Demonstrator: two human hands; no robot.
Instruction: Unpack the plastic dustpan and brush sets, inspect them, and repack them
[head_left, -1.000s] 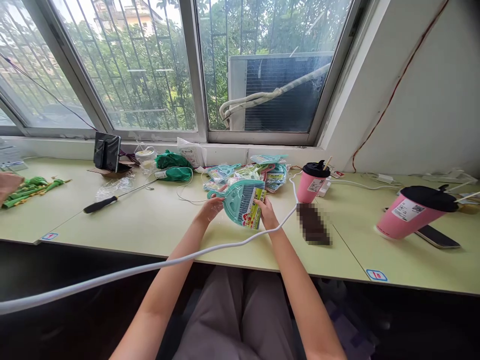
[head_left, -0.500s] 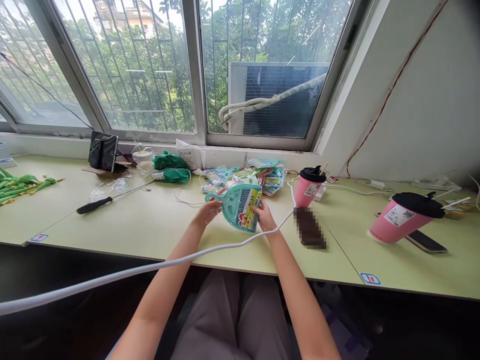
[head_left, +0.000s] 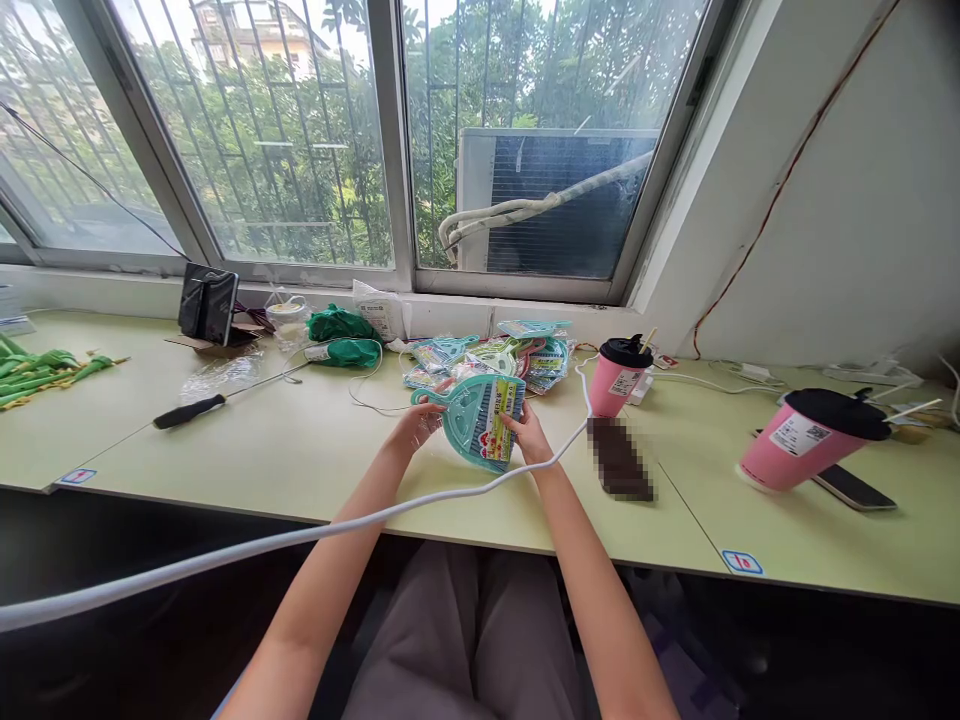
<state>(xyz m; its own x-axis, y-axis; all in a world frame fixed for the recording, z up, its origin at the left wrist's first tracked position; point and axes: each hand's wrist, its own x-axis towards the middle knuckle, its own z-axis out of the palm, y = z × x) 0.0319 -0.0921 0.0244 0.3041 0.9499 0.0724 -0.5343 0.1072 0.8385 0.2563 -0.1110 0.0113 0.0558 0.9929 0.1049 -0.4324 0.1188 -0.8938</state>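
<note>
Above the front of the table I hold a wrapped teal dustpan and brush set (head_left: 469,418), with a printed label on its bristle side. My left hand (head_left: 420,422) grips the handle end, and clear wrapping bunches at its fingers. On the label side, my right hand (head_left: 527,430) has its thumb over the front edge; its other fingers are behind the set. Just beyond lies a pile of similar packaged sets (head_left: 547,360) in teal, green and pink.
A white cable (head_left: 300,535) crosses in front of my forearms. To the right are two pink cups (head_left: 611,388), a blurred dark object (head_left: 621,460) and a phone (head_left: 855,487). Leftward lie a screwdriver (head_left: 189,411), green bags (head_left: 345,335), a propped device (head_left: 208,303) and green stalks (head_left: 45,372).
The dustpan and brush set has dipped slightly in the picture. Both hands keep the same hold, and the things on the table have not moved.
</note>
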